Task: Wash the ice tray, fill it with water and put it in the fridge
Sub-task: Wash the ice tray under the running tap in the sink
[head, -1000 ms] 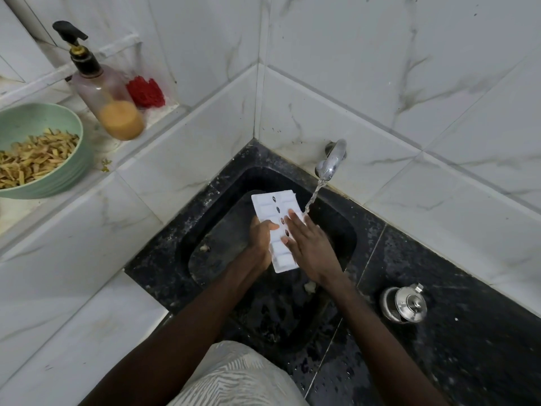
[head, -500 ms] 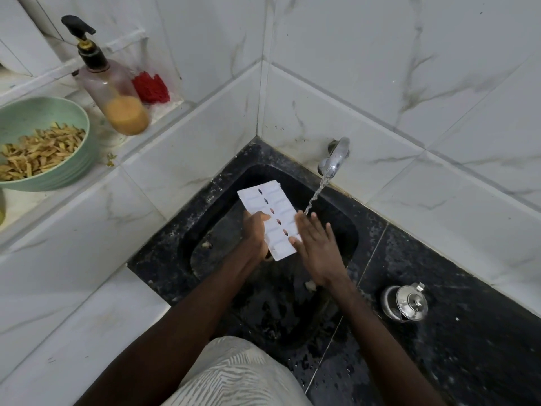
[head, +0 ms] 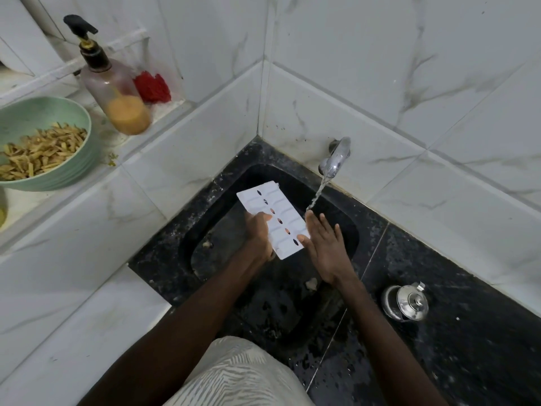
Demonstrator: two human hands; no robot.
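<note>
Ice tray (head: 273,221) is tilted over the sink (head: 348,230), at the back corner of the black worktop (head: 468,347). Left hand (head: 257,234) grips its left long edge, fingers wrapped round, thumb on top. Right hand (head: 325,249) is flat, fingers straight and spread, thumb touching the tray's right edge. Tap (head: 336,156) is running; the stream lands on the right fingertips (head: 311,217), just beside the tray. Steel pot (head: 405,301) stands on the worktop right of the sink.

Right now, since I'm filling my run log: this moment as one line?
step: wash | left hand: grips tray | right hand: open, touching tray | tap: running
</note>
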